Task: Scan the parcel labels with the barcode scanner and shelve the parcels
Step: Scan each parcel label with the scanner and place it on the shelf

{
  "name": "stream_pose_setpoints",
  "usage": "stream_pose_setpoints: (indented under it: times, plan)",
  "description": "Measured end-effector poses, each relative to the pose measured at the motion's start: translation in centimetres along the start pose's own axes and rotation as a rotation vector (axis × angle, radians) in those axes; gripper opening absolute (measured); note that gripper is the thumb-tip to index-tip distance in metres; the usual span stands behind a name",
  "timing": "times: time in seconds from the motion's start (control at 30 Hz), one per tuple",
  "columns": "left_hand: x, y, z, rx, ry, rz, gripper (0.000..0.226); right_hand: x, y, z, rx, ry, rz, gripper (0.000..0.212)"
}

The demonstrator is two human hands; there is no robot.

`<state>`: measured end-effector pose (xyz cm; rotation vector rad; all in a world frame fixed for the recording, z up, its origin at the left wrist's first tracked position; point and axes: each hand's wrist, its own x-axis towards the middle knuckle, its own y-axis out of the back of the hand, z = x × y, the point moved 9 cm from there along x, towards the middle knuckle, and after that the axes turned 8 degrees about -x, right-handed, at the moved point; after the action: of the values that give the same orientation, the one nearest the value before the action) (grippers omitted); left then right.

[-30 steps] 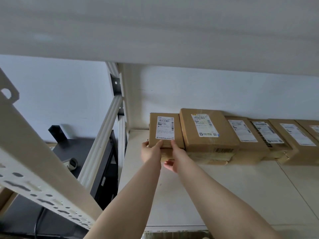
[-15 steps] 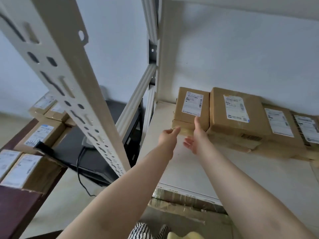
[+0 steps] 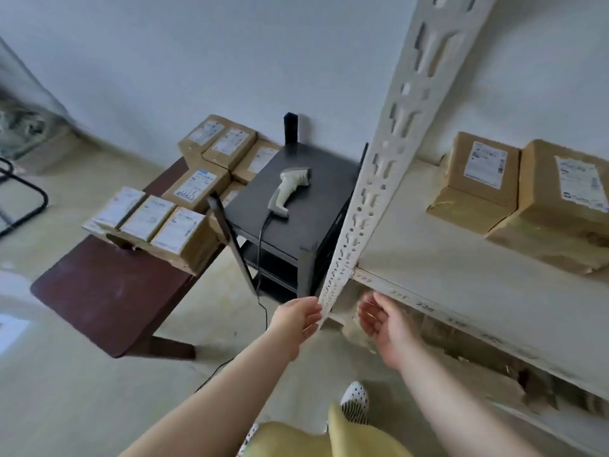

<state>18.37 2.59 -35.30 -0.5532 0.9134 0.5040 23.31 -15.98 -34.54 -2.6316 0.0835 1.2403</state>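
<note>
A small brown parcel [image 3: 479, 179] with a white label stands at the left end of the white shelf board [image 3: 445, 258], beside a larger parcel [image 3: 560, 206]. A grey barcode scanner [image 3: 290, 189] lies on a black stand [image 3: 296, 212], its cable hanging down. Several labelled parcels [image 3: 171, 225] sit on a dark brown table [image 3: 108, 291]. My left hand [image 3: 298, 319] and my right hand [image 3: 384, 321] hang empty, fingers relaxed, in front of the shelf edge, either side of the white perforated upright [image 3: 379, 179].
More parcels [image 3: 461, 338] lie on the lower shelf level. The scanner cable [image 3: 263, 311] trails across the pale floor. A black tube frame [image 3: 23, 206] stands at the far left. My patterned shoe [image 3: 354, 402] is below.
Both hands let go of the small parcel and pulled back off the shelf. The view swung down and left, bringing the scanner stand and the table of parcels into sight.
</note>
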Motion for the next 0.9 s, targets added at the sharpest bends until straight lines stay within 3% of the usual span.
stream_pose_setpoints:
  times: [0.17,0.33,0.63,0.9]
  plan:
    - [-2.1,13.8,3.6,-0.125,-0.093,0.143,0.006,-2.2,-10.2,6.0,-0.137,-0.051,-0.116,0.016]
    - [-3.5,21.2,7.7,-0.279,-0.17,0.201,0.012,-4.1,-20.6,8.6,-0.269,-0.079,-0.26,0.019]
    - [-0.9,20.6,17.4,-0.442,-0.229,0.16,0.023,-0.6,-32.7,2.3,-0.321,-0.011,-0.351,0.022]
    - [2.1,19.8,28.8,-0.495,-0.349,0.162,0.018,4.9,-40.8,-5.3,-0.321,0.015,-0.348,0.021]
